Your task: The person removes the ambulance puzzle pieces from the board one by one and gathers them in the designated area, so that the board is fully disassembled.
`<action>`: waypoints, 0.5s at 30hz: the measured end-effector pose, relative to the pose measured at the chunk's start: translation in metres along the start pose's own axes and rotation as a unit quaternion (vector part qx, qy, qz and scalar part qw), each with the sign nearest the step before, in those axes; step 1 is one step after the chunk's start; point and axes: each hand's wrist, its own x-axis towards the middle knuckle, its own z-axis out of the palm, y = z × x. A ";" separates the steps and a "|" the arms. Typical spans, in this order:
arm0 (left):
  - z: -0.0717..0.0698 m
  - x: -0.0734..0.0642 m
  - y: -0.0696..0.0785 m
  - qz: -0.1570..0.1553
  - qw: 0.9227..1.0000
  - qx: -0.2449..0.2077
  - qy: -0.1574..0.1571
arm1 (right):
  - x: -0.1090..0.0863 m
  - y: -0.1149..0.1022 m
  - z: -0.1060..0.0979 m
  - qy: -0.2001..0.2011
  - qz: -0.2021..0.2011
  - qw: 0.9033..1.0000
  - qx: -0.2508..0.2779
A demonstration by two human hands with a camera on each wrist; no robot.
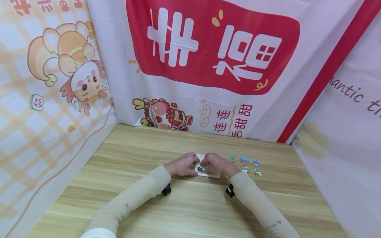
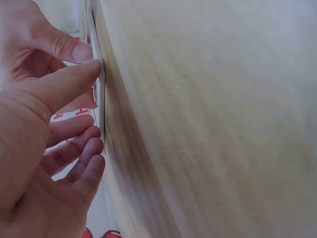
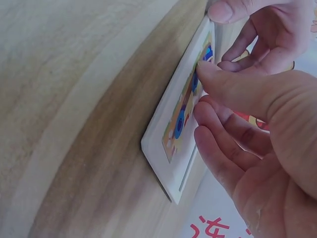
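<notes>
A white-rimmed jigsaw board [image 1: 212, 175] lies flat on the wooden table, partly covered by both hands. My left hand [image 1: 184, 164] holds its left side, thumb at the near corner and fingers farther along the edge. Over the board, my right hand [image 1: 215, 163] has its thumb and fingertips bent down onto the picture. It seems to pinch a jigsaw piece [image 3: 187, 118], mostly hidden by the fingers. Blue and yellow picture parts [image 1: 200, 169] show between the hands. In the right wrist view, the tray's rim [image 3: 157, 144] sits flat against the tabletop.
Several loose jigsaw pieces [image 1: 244, 169] lie in two rows on the table [image 1: 190, 205], right of the right hand. Printed cloth walls [image 1: 214, 46] stand at the back and on both sides. Dark wrist cameras [image 1: 166, 189] hang below the sleeves.
</notes>
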 end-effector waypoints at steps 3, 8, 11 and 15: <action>-0.001 -0.001 0.002 0.000 1.000 -0.002 0.001 | -0.001 -0.003 0.000 0.003 -0.003 1.000 -0.004; -0.002 -0.001 0.004 0.001 1.000 -0.006 0.000 | -0.002 -0.007 0.000 0.021 -0.015 0.999 -0.019; -0.002 -0.001 0.005 -0.002 1.000 -0.007 -0.002 | -0.001 -0.008 0.001 0.034 -0.022 0.999 -0.032; -0.003 -0.001 0.006 -0.006 1.000 -0.005 -0.006 | 0.000 -0.008 0.001 0.043 -0.016 0.999 -0.028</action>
